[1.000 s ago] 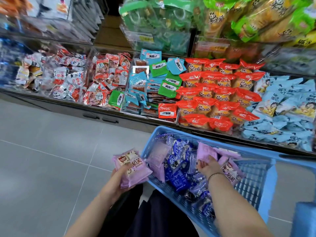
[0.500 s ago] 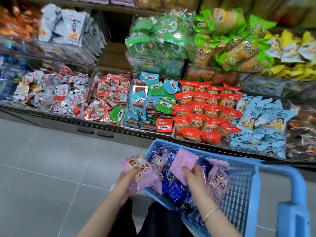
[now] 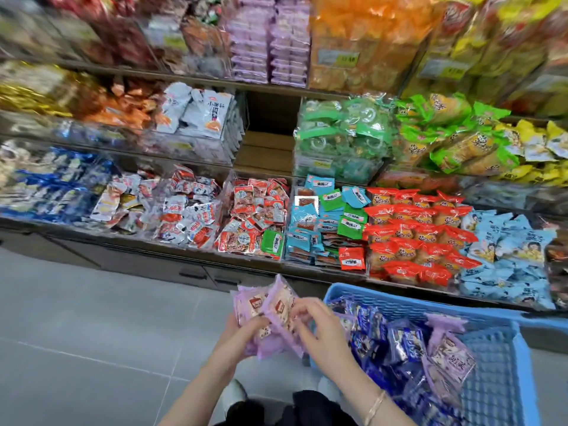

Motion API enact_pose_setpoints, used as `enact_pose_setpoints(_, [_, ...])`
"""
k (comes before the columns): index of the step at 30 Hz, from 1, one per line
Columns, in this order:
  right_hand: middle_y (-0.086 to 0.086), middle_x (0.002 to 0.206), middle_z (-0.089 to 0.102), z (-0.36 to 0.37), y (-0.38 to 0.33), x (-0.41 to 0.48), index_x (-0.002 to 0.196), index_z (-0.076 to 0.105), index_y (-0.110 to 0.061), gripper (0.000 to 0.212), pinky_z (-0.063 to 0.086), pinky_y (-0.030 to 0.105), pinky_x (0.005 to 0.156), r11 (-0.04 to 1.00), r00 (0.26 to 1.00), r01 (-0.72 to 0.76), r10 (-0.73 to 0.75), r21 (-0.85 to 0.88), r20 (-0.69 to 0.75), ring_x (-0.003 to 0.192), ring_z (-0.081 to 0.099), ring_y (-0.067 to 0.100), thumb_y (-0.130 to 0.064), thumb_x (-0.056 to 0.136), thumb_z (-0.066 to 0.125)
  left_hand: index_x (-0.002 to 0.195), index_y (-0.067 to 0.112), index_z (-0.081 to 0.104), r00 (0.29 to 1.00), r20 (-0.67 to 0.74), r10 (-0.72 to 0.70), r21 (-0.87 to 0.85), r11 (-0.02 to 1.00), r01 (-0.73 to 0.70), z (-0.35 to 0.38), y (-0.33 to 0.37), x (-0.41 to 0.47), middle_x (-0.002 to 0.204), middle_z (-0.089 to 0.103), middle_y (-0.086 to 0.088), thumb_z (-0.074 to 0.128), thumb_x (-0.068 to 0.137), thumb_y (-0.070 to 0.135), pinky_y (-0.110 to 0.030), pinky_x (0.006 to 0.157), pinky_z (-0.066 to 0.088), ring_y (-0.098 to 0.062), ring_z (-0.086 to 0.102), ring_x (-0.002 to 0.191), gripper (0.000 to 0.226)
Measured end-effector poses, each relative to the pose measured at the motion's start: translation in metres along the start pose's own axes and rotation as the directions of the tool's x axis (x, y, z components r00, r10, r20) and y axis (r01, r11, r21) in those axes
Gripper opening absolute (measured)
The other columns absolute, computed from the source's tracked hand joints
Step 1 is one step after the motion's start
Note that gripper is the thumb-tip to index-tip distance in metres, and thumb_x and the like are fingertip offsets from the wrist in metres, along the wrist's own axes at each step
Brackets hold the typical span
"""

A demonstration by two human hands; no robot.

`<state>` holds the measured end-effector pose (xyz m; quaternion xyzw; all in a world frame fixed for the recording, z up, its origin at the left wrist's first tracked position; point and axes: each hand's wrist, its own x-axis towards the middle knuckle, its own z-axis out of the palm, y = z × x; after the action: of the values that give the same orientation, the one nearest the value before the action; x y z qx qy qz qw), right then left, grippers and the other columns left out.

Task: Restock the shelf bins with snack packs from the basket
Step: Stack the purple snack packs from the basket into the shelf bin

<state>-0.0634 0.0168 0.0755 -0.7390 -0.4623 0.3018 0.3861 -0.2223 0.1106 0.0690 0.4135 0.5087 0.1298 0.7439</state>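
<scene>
A bundle of pink-purple snack packs (image 3: 270, 312) is held upright in front of me, just left of the blue basket (image 3: 504, 358). My left hand (image 3: 242, 333) grips the bundle from below. My right hand (image 3: 319, 327) pinches the packs' right side with curled fingers. The basket at lower right holds dark blue packs (image 3: 399, 339) and more pink-purple packs (image 3: 445, 358). A stack of matching purple packs (image 3: 270, 41) fills a bin on the top shelf.
Clear shelf bins in three tiers hold red packs (image 3: 412, 238), teal and green packs (image 3: 325, 222), light blue packs (image 3: 507, 250) and green bags (image 3: 341, 133). An empty gap (image 3: 267, 142) sits in the middle tier. Grey floor tiles (image 3: 92, 333) lie to the left.
My right hand left the basket with a pack and joined the bundle in my left hand. The view tilted up, revealing the upper shelves.
</scene>
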Motion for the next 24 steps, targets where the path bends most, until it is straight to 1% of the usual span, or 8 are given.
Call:
enact_pose_setpoints(3, [-0.009,0.117,0.05,0.028,-0.02,0.012,0.119,0.053,-0.018,0.046,0.04,0.026,0.098,0.969,0.984,-0.177,0.179,0.17,0.005,0.109,0.049,0.007,-0.012,0.079,0.073,0.116,0.02,0.057,1.0,0.021,-0.003,-0.012,1.0,0.004,-0.041,0.009,-0.008,0.085,0.074,0.006,0.077,0.044,0.041,-0.02,0.051,0.05,-0.01,0.069,0.066,0.077])
enact_pose_setpoints(5, [-0.005,0.125,0.051,0.046,-0.029,0.02,0.129,0.047,-0.015,0.058,0.039,0.022,0.099,0.886,0.929,-0.369,0.345,0.28,0.131,0.115,0.05,0.01,-0.021,0.079,0.075,0.113,0.017,0.059,0.999,0.049,0.004,-0.03,1.0,-0.003,-0.063,0.014,-0.013,0.072,0.07,0.006,0.079,0.046,0.039,-0.018,0.047,0.047,-0.006,0.063,0.053,0.073])
enact_pose_setpoints(8, [-0.008,0.101,0.072,0.068,-0.042,0.026,0.115,0.06,-0.015,0.036,0.048,0.015,0.076,0.754,0.844,-0.53,0.423,0.388,0.33,0.09,0.065,0.003,-0.029,0.083,0.068,0.111,0.018,0.062,0.997,0.071,0.023,-0.072,0.997,-0.018,-0.087,0.019,-0.017,0.083,0.074,0.003,0.08,0.048,0.038,-0.023,0.053,0.051,-0.009,0.068,0.064,0.068])
enact_pose_setpoints(10, [-0.008,0.089,0.074,0.08,-0.05,0.028,0.105,0.065,-0.016,0.022,0.047,0.015,0.067,0.725,0.84,-0.54,0.435,0.428,0.325,0.078,0.065,0.005,-0.029,0.086,0.065,0.115,0.018,0.06,0.997,0.076,0.026,-0.092,0.996,-0.019,-0.098,0.023,-0.017,0.098,0.074,-0.002,0.079,0.051,0.039,-0.027,0.057,0.053,-0.015,0.071,0.076,0.07])
enact_pose_setpoints(13, [0.003,0.09,0.075,0.091,-0.058,0.037,0.097,0.067,-0.014,0.012,0.052,0.026,0.071,0.61,0.808,-0.585,0.495,0.535,0.32,0.08,0.067,0.017,-0.02,0.09,0.06,0.124,0.015,0.054,0.999,0.045,0.004,-0.107,0.994,0.001,-0.109,0.029,-0.013,0.108,0.072,-0.008,0.078,0.054,0.039,-0.034,0.066,0.055,-0.025,0.07,0.091,0.078])
enact_pose_setpoints(17, [0.014,0.081,0.065,0.088,-0.063,0.057,0.093,0.062,-0.004,0.013,0.049,0.03,0.06,0.421,0.734,-0.619,0.611,0.663,0.297,0.068,0.06,0.025,-0.009,0.092,0.049,0.119,0.01,0.056,0.999,0.019,-0.035,-0.14,0.989,0.037,-0.117,0.041,0.0,0.057,0.066,0.005,0.076,0.05,0.037,-0.02,0.047,0.048,-0.006,0.059,0.045,0.077])
enact_pose_setpoints(22, [0.009,0.071,0.065,0.068,-0.053,0.097,0.091,0.063,-0.006,0.011,0.047,0.029,0.056,0.458,0.744,-0.574,0.638,0.679,0.199,0.062,0.059,0.022,-0.011,0.093,0.052,0.12,0.012,0.056,0.998,-0.02,-0.059,-0.2,0.978,0.054,-0.131,0.062,0.038,0.075,0.072,-0.001,0.078,0.055,0.03,-0.029,0.06,0.055,-0.011,0.068,0.063,0.071])
enact_pose_setpoints(24, [0.004,0.068,0.069,0.057,-0.049,0.12,0.094,0.063,-0.01,0.01,0.046,0.028,0.056,0.466,0.753,-0.556,0.633,0.688,0.18,0.061,0.06,0.02,-0.016,0.093,0.055,0.112,0.011,0.055,0.996,-0.052,-0.076,-0.229,0.971,0.062,-0.131,0.081,0.057,0.063,0.069,0.007,0.08,0.052,0.023,-0.025,0.05,0.052,-0.007,0.064,0.052,0.066])
